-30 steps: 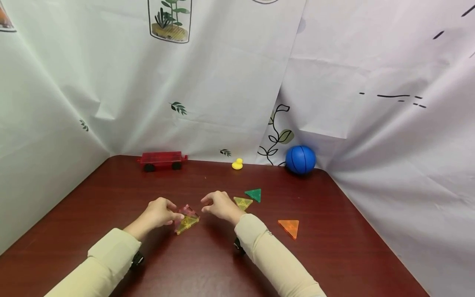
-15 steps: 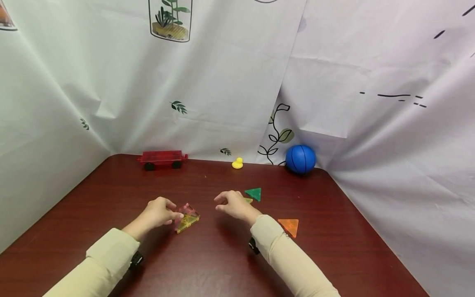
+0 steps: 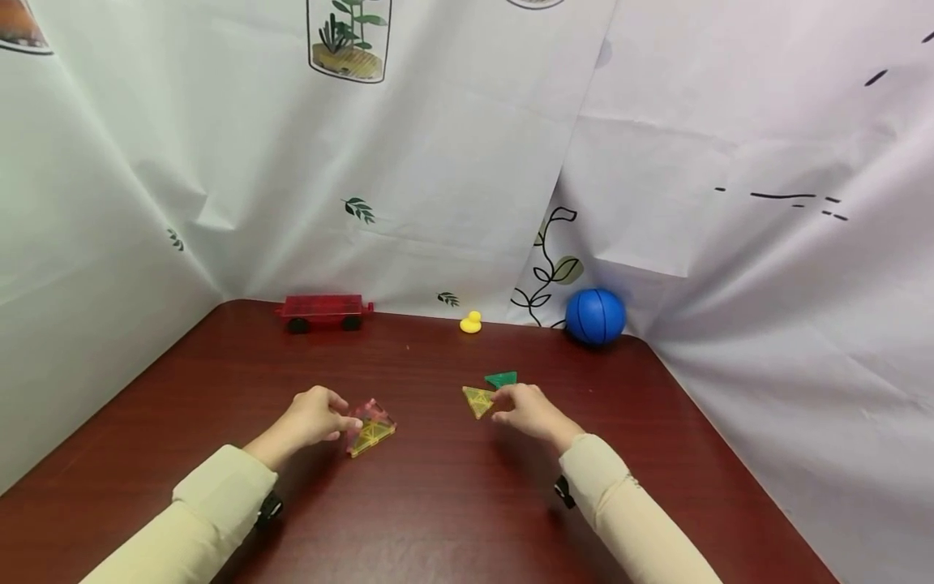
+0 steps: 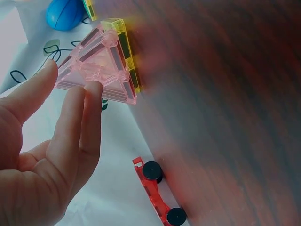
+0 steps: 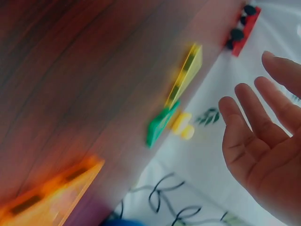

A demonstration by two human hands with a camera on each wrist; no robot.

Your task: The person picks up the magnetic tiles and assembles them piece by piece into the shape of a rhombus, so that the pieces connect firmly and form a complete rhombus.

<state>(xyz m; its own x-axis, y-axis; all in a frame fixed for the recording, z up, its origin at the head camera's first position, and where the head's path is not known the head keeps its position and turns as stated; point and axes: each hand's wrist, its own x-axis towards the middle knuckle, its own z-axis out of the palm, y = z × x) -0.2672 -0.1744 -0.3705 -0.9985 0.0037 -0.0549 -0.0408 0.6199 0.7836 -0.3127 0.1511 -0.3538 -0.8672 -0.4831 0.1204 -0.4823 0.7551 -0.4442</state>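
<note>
Dark reddish table (image 3: 438, 503), pale printed cloth (image 3: 460, 146) behind | far edge: red wagon (image 3: 323, 308), yellow duck (image 3: 471, 323), blue ball (image 3: 596, 316); hands well inside it, well apart | left hand (image 3: 310, 418) pinches pink-and-yellow tile piece (image 3: 374, 430) near table's middle (translucent, triangular faces leaning together) | right hand (image 3: 533, 414) free, fingers relaxed, near yellow tile (image 3: 477, 401)

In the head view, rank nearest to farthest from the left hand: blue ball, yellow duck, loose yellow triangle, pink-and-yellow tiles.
1. Pink-and-yellow tiles, at the left hand.
2. Loose yellow triangle, to the right.
3. Yellow duck, back edge.
4. Blue ball, back right corner.
</note>
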